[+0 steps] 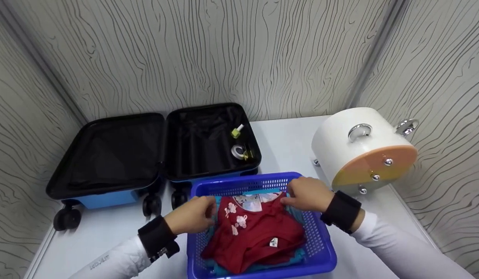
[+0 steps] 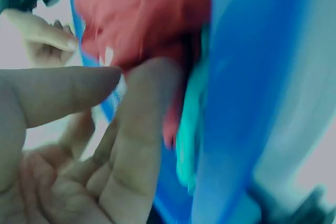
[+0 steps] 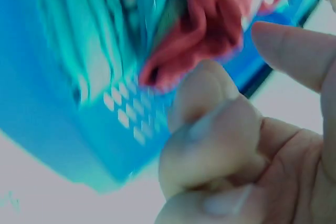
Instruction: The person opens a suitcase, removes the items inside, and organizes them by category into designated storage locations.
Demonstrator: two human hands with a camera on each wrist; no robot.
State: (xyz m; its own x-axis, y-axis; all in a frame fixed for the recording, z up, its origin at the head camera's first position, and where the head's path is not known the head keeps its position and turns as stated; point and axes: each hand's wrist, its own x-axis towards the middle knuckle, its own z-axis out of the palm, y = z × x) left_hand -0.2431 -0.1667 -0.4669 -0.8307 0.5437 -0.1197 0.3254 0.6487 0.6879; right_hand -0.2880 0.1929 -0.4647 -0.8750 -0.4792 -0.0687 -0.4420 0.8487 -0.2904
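Note:
A red garment [image 1: 259, 232] with white flower patches lies on top in a blue plastic basket [image 1: 324, 248], over teal cloth [image 1: 297, 255]. My left hand [image 1: 195, 217] is at the garment's left edge. In the left wrist view its fingers [image 2: 142, 108] touch the red garment [image 2: 142, 14] while the thumb stands apart. My right hand [image 1: 307, 193] rests at the garment's upper right corner. Seen from the right wrist, that hand [image 3: 233, 56] has curled fingers against the red garment [image 3: 210, 14] with the thumb off it. Both wrist views are blurred.
An open suitcase [image 1: 119, 155] with black lining and a blue shell lies behind the basket; its right half holds a small yellow bottle [image 1: 236, 131] and a tape roll [image 1: 238, 151]. A white drum-shaped case [image 1: 359, 151] stands at the right. Patterned walls close in the white table.

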